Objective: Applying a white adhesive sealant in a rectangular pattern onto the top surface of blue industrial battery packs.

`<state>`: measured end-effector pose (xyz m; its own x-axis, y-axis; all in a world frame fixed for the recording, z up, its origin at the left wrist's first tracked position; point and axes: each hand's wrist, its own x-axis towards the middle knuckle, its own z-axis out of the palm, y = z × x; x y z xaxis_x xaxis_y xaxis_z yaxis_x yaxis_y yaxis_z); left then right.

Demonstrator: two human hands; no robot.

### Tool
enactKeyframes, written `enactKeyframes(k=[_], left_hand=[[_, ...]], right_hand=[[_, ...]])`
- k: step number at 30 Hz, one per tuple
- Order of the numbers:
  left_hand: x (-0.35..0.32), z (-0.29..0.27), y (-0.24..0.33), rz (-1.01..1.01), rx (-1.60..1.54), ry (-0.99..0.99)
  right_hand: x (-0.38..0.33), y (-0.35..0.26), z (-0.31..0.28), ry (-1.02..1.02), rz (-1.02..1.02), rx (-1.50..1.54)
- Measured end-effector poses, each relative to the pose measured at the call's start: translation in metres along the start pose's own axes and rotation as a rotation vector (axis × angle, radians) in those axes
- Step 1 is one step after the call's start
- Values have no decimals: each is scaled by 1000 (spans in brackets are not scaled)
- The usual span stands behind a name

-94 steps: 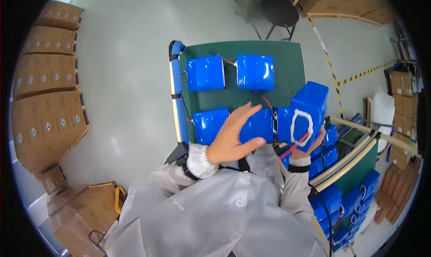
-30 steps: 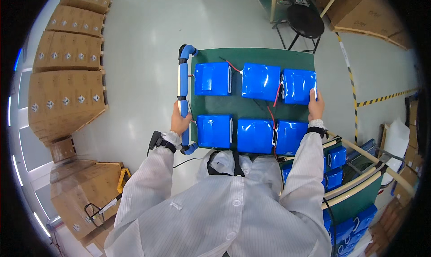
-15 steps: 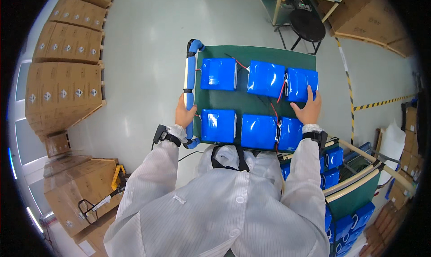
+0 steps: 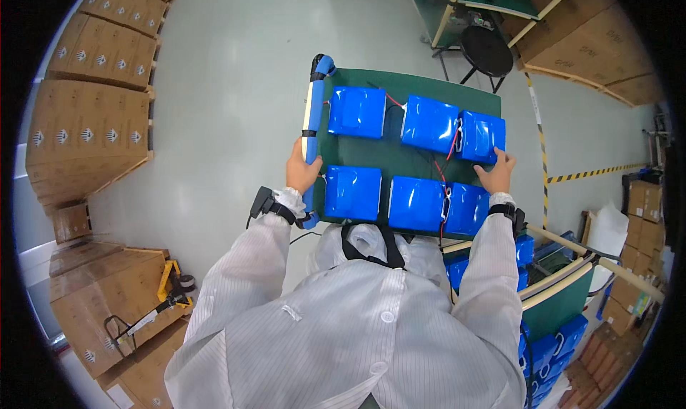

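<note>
- The near edge of the green-topped flat cart (image 4: 371,155) is hidden behind the person's chest and the collar of the white striped coat (image 4: 343,323), so the cart's front rim cannot be seen.
- Six blue shrink-wrapped rectangular battery packs (image 4: 355,112) lie on the cart in two rows of three, each touching or just beside its neighbour; thin red and black wires (image 4: 446,155) run between them, and their ends are too small to trace.
- The left hand (image 4: 301,171) is closed around the padded blue and cream handle bar (image 4: 311,123) at the cart's left edge; the fingers wrap out of sight behind the bar.
- The right hand (image 4: 494,174) lies open and flat with fingers spread, touching the near edge of the far-right pack in the back row (image 4: 481,136), at the cart's right rim.
- Left of the cart the pale grey floor (image 4: 214,87) lies open up to the stacked brown cardboard boxes (image 4: 86,134).
- Right of the cart a yellow-and-black floor stripe (image 4: 593,171) runs close by, and a rack with more blue packs (image 4: 554,345) stands just beside the person, partly cut off by the dark lens rim.
- Beyond the far edge a black round stool (image 4: 486,51) stands near.
</note>
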<state>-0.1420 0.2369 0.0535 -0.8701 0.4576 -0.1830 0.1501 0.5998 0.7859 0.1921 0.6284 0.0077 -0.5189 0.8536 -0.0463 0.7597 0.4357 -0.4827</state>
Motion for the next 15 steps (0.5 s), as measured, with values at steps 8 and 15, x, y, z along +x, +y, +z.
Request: enactKeyframes(k=[8,15], left_hand=[[3,2,-3,-42,-62,-43],[4,-6,0,-35,-75,-100]], right_hand=[[-11,-13,-12,-107,150,-82],[2,-125,6,-195,-334,11]])
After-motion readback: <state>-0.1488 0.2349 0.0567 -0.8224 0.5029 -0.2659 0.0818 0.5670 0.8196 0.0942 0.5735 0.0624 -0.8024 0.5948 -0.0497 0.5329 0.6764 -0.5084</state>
